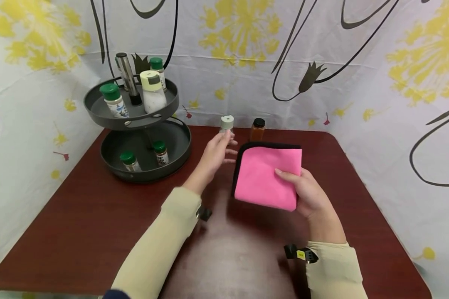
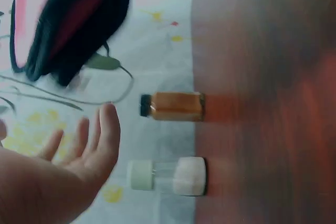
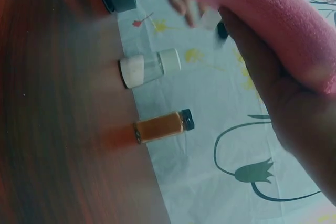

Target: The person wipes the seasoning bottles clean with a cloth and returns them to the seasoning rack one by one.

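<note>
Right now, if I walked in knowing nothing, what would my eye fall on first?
Probably the bright pink cloth with a black edge, held up over the table by the right hand. Next might come the dark two-tier stand at the table's back left, with green-capped jars on both levels. Behind the hands, at the back edge, stand a pale-capped bottle and an orange-brown one.

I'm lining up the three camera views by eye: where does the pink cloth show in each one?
Head: the pink cloth is just right of centre, held by the right hand.
Left wrist: in the upper left corner, its black edge prominent.
Right wrist: across the upper right, cut off by the frame.
Shared landmark: the orange bottle with a black cap.
</note>
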Demonstrator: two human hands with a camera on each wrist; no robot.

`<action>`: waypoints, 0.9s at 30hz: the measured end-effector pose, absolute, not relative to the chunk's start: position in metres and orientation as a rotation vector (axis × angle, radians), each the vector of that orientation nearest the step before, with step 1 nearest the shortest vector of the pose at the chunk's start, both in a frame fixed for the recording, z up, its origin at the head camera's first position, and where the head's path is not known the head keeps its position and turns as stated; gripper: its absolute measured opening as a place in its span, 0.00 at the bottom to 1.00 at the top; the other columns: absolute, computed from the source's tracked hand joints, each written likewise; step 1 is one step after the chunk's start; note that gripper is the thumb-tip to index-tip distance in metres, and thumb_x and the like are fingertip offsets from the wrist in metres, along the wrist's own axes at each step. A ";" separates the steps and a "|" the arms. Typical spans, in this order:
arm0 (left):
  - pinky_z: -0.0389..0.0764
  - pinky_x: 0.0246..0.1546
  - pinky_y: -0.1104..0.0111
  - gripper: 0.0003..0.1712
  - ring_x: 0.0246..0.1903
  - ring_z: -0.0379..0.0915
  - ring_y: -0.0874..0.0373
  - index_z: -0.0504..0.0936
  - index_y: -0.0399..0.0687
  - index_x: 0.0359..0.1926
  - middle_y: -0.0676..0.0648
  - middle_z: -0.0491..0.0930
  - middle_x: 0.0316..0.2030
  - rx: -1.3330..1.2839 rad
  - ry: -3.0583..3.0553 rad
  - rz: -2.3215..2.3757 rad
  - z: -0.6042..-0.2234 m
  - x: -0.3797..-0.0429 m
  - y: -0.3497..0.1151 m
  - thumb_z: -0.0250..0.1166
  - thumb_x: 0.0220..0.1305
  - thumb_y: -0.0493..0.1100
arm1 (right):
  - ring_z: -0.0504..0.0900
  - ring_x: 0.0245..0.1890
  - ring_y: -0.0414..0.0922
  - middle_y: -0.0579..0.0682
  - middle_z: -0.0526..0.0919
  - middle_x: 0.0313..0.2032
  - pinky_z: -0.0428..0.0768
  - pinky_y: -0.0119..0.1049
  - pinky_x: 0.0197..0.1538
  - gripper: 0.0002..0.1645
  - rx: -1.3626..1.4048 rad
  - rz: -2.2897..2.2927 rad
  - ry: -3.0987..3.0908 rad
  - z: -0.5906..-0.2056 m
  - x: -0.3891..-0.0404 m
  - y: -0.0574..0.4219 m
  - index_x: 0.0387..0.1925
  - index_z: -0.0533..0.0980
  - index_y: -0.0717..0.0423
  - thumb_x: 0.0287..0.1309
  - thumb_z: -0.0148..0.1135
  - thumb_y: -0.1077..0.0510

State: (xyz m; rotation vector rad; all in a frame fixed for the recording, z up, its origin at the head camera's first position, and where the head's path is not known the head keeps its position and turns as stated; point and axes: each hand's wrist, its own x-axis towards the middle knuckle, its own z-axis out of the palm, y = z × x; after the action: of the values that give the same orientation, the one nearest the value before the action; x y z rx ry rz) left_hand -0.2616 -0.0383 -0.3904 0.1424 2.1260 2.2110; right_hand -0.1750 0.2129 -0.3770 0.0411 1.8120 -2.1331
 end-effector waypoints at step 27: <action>0.67 0.77 0.48 0.47 0.79 0.58 0.39 0.53 0.48 0.85 0.38 0.67 0.77 -0.280 2.688 1.662 -0.441 -0.413 -0.016 0.67 0.76 0.53 | 0.87 0.48 0.38 0.40 0.84 0.50 0.88 0.37 0.51 0.26 0.203 -2.285 1.735 -0.383 -0.180 0.234 0.69 0.65 0.48 0.77 0.62 0.50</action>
State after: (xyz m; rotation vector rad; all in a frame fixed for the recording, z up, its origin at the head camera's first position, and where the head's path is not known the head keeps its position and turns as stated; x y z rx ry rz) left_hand -0.4131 -0.0163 -0.4414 -0.2795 2.6881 1.6617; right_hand -0.1795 0.2336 -0.3827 0.2033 1.7347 -2.2850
